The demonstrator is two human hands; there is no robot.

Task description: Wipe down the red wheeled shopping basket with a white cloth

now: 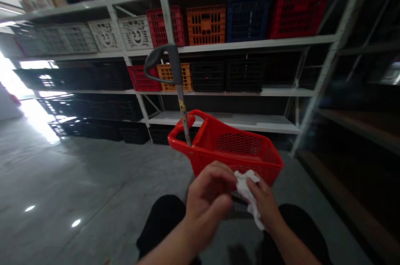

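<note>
In front of me stands a bright red plastic shopping basket (240, 142) with perforated sides and a tall metal pole with a grey grip (175, 65) on it. My right hand (265, 204) is closed on a crumpled white cloth or tissue (247, 190), which hangs down below the fingers. My left hand (208, 200) is close beside it, its fingers curled and the thumb held apart. Nothing shows between that thumb and those fingers, though the fingertips come near the cloth's edge. Both hands are in front of the basket's near side and hide part of it.
Behind the basket, metal shelving (237, 48) carries several crates, among them an orange crate (206, 25), a blue crate (248, 19) and black crates (245, 75). A brown-edged shelf (359, 127) runs along the right. My dark-clothed knees (165, 219) flank the hands above the grey floor (81, 186).
</note>
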